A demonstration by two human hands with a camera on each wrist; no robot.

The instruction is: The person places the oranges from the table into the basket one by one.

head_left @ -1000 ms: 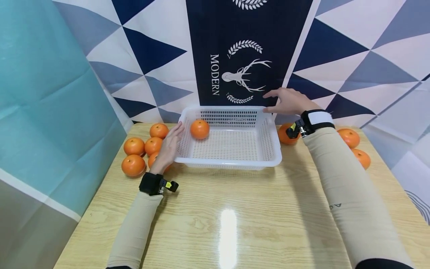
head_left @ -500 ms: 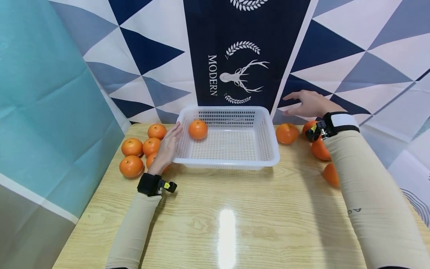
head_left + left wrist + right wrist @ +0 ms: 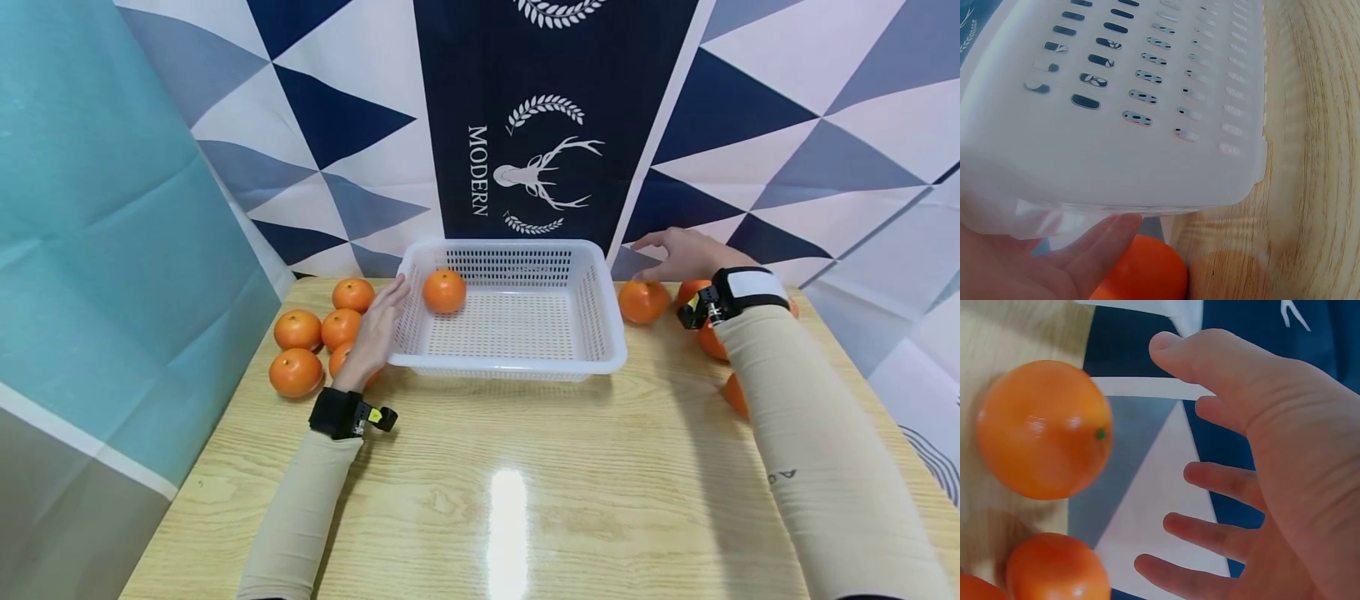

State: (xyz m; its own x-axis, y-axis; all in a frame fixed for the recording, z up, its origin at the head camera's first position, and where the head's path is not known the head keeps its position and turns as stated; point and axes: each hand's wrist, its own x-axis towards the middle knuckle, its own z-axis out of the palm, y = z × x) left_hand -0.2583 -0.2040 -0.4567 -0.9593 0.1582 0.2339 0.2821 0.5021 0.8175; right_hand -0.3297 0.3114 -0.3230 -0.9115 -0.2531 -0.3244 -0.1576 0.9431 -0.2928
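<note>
The round glossy orange (image 3: 642, 301) nearest the right hand (image 3: 684, 253) sits on the light wooden tabletop (image 3: 510, 467), at three o'clock from the white perforated plastic basket (image 3: 600, 333). It could easily roll off toward the wall if nudged, since the fingers hover spread above it, holding nothing. The left hand (image 3: 377, 327) lies flat-fingered against the basket's nine o'clock wall, beside more oranges (image 3: 298, 329).

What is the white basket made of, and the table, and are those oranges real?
The basket looks like thin white plastic: smooth, slightly see-through, with punched slots. The table seems wood or a wood-look laminate, glossy enough to mirror a light. The oranges, like the one in the basket, are very shiny and even, so maybe plastic; I cannot tell for sure.
</note>
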